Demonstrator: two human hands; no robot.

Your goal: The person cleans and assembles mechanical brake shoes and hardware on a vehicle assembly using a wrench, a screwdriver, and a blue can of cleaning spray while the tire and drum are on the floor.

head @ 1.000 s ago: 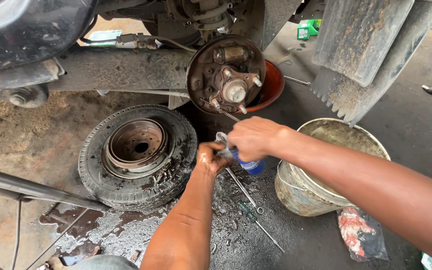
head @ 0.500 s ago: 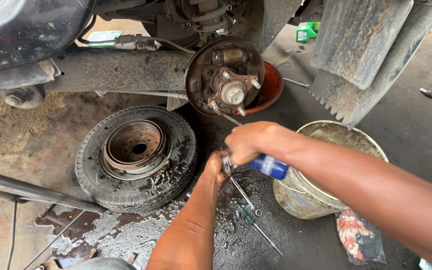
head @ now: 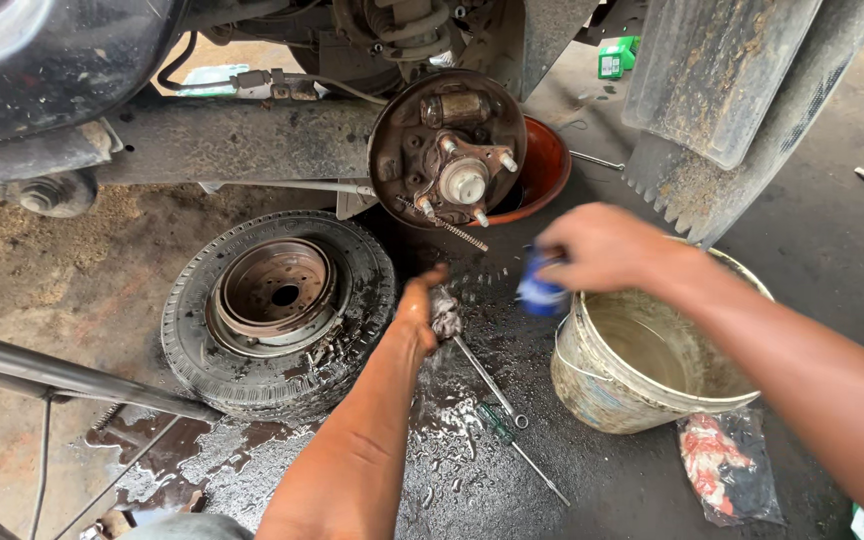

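While the left hand (head: 420, 305) reaches down toward the wet floor (head: 452, 470), its fingers are closed on a small grey, soapy part (head: 445, 312) held just above a wrench (head: 489, 380) lying on the ground. Beside the wrench lies a screwdriver (head: 517, 450) with a green handle. The right hand (head: 602, 248) is clamped around a blue object (head: 540, 292), blurred, just left of a dirty bucket (head: 592, 400) holding murky water. Above both hands the bare wheel hub (head: 449, 150) with its studs shows under the vehicle, a loose spring (head: 452, 228) hanging across its lower edge, and an orange basin (head: 550, 165) sits behind it. Left of the left arm a tyre (head: 357, 300) lies flat with a rusty brake drum (head: 277, 292) resting in its centre. A plastic bag (head: 727, 465) lies near the bucket.
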